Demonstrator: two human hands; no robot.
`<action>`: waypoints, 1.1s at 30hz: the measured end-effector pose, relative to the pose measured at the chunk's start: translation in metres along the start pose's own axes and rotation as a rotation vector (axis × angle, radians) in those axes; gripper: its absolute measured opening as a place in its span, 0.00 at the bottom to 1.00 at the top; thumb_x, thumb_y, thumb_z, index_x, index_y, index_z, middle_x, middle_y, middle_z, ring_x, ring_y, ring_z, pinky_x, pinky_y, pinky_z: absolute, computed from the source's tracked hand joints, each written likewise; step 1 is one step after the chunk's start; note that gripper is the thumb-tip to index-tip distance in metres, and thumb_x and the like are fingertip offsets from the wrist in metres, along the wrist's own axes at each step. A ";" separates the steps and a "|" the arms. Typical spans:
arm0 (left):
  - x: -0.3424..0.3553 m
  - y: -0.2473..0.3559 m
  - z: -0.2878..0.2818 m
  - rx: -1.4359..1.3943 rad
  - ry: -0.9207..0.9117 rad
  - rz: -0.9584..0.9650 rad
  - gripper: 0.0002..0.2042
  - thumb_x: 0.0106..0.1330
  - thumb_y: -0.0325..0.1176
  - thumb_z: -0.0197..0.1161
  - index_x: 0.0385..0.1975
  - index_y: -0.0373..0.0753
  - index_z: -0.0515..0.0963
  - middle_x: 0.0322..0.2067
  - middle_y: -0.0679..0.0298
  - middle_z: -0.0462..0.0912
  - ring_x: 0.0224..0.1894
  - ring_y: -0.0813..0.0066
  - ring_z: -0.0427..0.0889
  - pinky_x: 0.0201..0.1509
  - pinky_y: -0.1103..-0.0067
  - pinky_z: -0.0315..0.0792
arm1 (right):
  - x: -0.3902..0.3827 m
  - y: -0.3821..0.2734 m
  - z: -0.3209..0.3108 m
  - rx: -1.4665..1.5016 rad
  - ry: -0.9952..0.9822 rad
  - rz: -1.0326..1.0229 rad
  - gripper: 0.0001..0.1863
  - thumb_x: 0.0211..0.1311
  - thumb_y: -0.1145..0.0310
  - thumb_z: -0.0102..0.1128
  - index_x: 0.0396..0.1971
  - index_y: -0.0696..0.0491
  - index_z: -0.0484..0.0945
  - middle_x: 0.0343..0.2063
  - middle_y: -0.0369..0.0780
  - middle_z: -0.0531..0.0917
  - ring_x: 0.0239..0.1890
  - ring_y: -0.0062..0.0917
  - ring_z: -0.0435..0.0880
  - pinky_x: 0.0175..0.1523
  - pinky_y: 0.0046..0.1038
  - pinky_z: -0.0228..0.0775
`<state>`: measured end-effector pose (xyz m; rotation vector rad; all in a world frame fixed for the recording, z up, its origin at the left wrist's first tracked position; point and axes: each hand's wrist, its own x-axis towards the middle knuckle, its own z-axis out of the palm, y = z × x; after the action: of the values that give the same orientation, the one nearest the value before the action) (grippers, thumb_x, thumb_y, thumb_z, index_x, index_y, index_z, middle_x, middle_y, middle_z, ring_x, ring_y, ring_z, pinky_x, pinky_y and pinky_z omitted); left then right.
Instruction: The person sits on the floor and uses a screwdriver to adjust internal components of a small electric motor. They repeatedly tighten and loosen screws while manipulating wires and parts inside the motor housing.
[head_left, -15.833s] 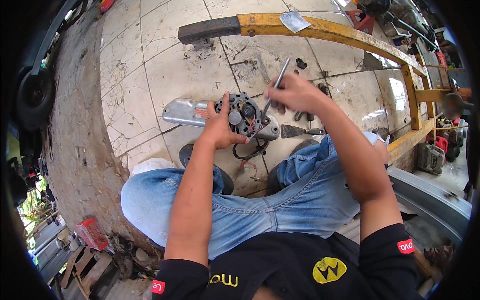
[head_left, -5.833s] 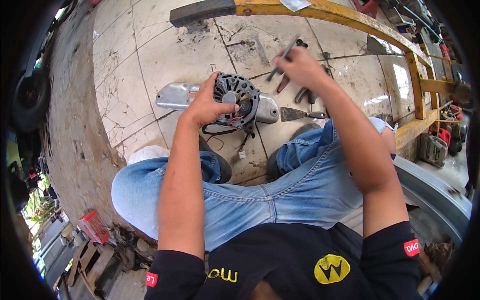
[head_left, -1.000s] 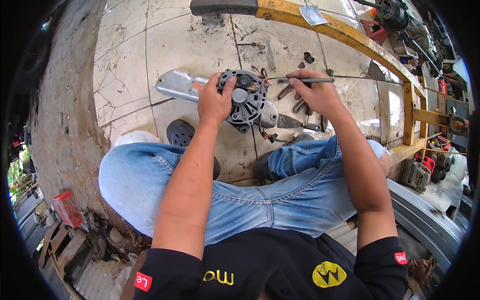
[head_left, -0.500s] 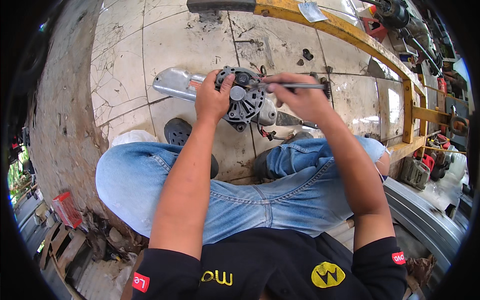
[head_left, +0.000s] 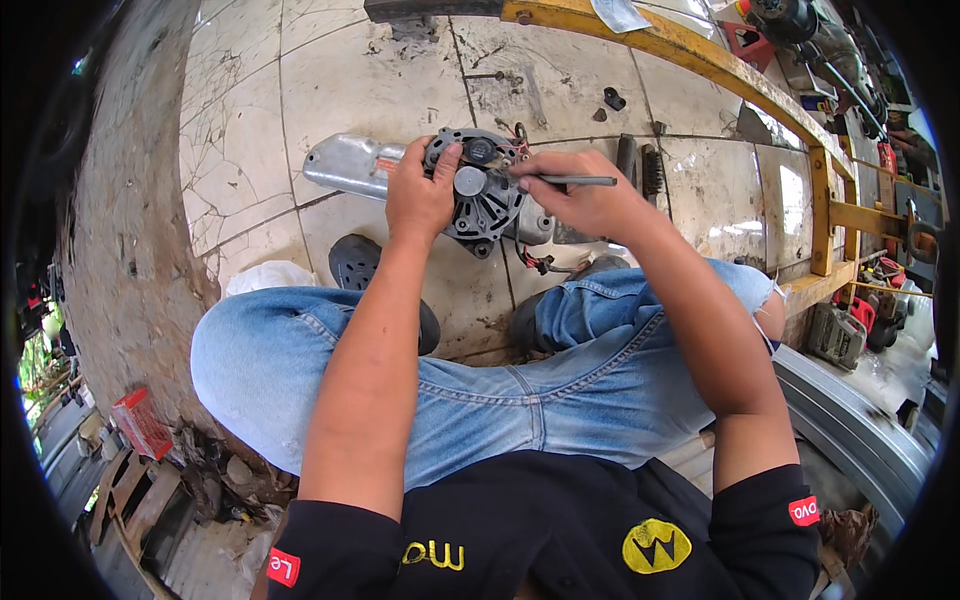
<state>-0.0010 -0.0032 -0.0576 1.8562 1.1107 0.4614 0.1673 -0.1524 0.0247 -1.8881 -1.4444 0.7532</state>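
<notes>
Right hand (head_left: 582, 195) pinches slim grey metal rod (head_left: 590, 180), pointing left to round grey slotted housing (head_left: 492, 207); left hand (head_left: 420, 197) clasps its left rim.

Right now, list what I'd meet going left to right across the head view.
Red box, dark left clog, round slotted housing held by left fingers, slim metal tool in right fingers, dark bristled brush, grey case.
</notes>
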 end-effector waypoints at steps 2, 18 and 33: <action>-0.001 0.000 -0.001 0.009 0.010 0.000 0.28 0.68 0.58 0.62 0.50 0.37 0.80 0.40 0.50 0.87 0.44 0.52 0.85 0.48 0.66 0.76 | 0.001 0.000 -0.012 0.011 -0.077 0.112 0.08 0.60 0.68 0.64 0.37 0.53 0.86 0.30 0.47 0.87 0.33 0.41 0.86 0.39 0.34 0.78; 0.001 -0.003 0.001 0.011 0.009 0.007 0.27 0.68 0.58 0.62 0.53 0.38 0.79 0.42 0.50 0.86 0.46 0.51 0.84 0.50 0.65 0.76 | -0.005 -0.010 -0.020 0.031 0.062 0.117 0.09 0.63 0.66 0.64 0.37 0.53 0.86 0.29 0.47 0.86 0.32 0.42 0.86 0.39 0.36 0.78; 0.001 -0.006 0.004 0.037 0.002 -0.031 0.29 0.68 0.60 0.61 0.54 0.39 0.78 0.44 0.51 0.86 0.48 0.51 0.84 0.51 0.64 0.75 | -0.004 0.001 -0.007 0.177 -0.056 0.167 0.10 0.65 0.67 0.64 0.44 0.53 0.86 0.34 0.43 0.89 0.30 0.27 0.86 0.41 0.31 0.78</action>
<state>-0.0005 -0.0034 -0.0647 1.8678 1.1551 0.4274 0.1717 -0.1578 0.0287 -1.8786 -1.2194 0.9869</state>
